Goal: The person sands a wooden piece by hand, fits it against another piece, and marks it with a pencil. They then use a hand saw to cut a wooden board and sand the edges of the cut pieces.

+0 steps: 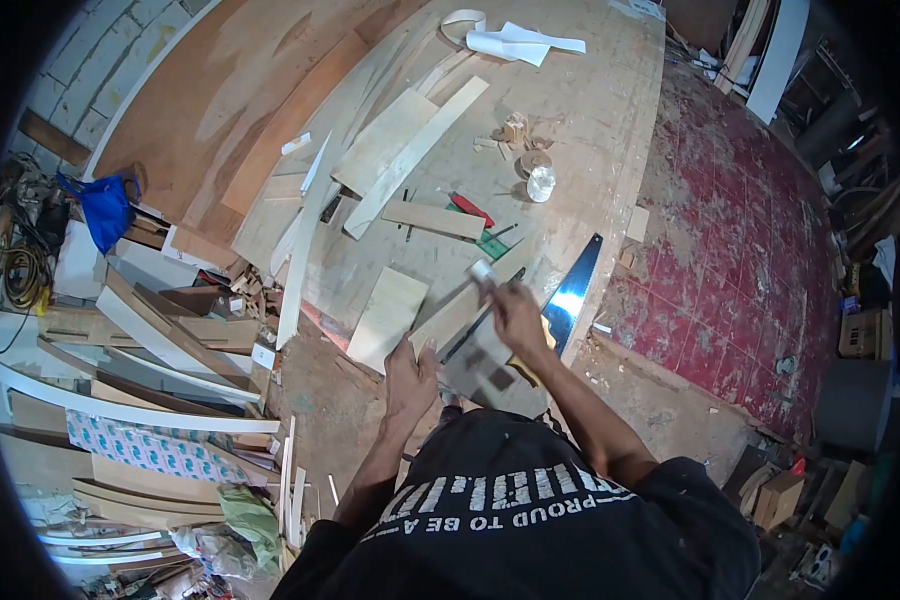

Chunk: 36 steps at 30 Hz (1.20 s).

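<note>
My left hand (410, 378) is closed around the near end of a narrow wooden strip (454, 312), which slants away to the upper right. Above the strip's middle, my right hand (518, 318) grips a small tool with a pale end (482, 271); blur hides its exact kind. Beside the right forearm lies a handsaw (571, 294) with a shiny blade and yellowish handle. A pale rectangular board (389, 312) rests left of the strip. Farther up are a short wooden slat (433, 220), a red-handled tool (472, 210) and a green item (493, 243).
Longer boards (417, 160) lie across the worktable (600, 130). A clear cup or jar (541, 184) stands near wood scraps, with white sheeting (525, 43) at the far end. Stacked offcuts (170, 330) crowd the left; dusty red tiled floor (720, 250) lies right.
</note>
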Available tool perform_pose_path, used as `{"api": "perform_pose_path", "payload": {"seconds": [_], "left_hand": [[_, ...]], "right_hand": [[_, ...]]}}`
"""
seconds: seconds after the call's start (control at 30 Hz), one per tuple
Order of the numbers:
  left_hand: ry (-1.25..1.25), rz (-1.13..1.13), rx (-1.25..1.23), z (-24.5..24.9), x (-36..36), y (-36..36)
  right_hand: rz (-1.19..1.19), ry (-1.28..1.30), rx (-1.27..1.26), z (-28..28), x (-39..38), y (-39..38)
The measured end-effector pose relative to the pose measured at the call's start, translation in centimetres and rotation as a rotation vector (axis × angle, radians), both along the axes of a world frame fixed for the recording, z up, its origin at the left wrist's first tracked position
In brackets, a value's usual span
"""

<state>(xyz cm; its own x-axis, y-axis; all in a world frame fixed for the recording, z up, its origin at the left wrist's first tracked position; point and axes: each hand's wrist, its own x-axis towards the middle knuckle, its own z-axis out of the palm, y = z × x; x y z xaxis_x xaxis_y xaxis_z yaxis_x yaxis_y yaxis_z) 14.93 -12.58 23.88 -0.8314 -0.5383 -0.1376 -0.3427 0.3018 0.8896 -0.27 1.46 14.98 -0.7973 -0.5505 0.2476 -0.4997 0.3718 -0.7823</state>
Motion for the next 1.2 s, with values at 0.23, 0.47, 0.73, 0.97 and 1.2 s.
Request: {"api": "perform_pose_path", "payload": {"seconds": [0.23, 0.47, 0.73, 0.97, 1.2], "left_hand": [[0.019, -0.021, 0.008, -1.7, 0.0, -1.5], [-0.017, -0.123, 0.083, -1.1, 0.8, -2.2], [-0.075, -0.21, 0.001, -1.9, 1.0, -2.7], [-0.054, -0.067, 0.23, -1.8, 1.4, -2.6], [0.017, 0.049, 0.282, -2.8, 2.0, -1.7]], "right_hand": [[0.059, 0.058, -0.2, 2.7, 5.9, -2.4], [0.205, 0.129, -0.286, 3.4, 6.3, -3.1], [0.348, 0.297, -0.318, 2.6, 5.2, -3.0], [0.039, 0.207, -0.191, -1.5, 2.5, -2.7], [0.141, 0.167, -0.301, -1.5, 4.1, -2.7]]}}
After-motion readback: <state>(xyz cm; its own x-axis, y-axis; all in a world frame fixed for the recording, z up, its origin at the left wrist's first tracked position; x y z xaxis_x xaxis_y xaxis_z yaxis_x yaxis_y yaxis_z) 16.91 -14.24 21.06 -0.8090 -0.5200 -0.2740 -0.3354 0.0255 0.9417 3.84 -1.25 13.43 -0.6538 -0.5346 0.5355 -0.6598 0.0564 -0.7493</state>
